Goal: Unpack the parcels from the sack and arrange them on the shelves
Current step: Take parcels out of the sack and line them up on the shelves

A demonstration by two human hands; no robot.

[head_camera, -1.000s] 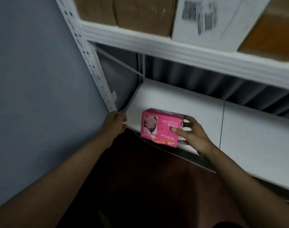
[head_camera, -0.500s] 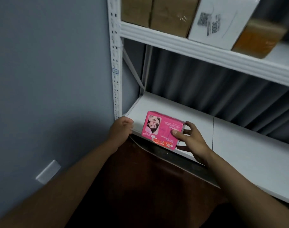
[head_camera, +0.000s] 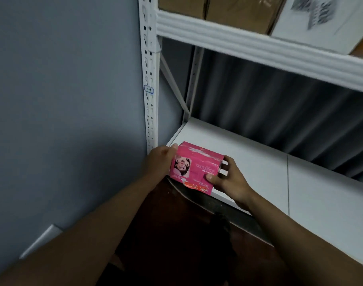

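Observation:
A pink box (head_camera: 194, 166) with a printed picture and white figures stands at the front left corner of the lower white shelf (head_camera: 259, 162). My left hand (head_camera: 160, 162) holds its left end, fingers curled round the edge. My right hand (head_camera: 226, 178) grips its right end, thumb on the front face and fingers behind. The box's bottom edge juts slightly over the shelf's front lip. The sack is out of view.
The white perforated upright (head_camera: 148, 79) stands just left of the box, against a grey wall (head_camera: 63, 100). Above, the upper shelf (head_camera: 259, 46) carries brown cartons (head_camera: 236, 11) and a white labelled parcel (head_camera: 321, 23). A grey curtain hangs behind the shelves. Dark floor lies below.
My left hand has come off the shelf corner onto the box's left end. The view has tilted up and right; the box stays near the shelf's front left corner.

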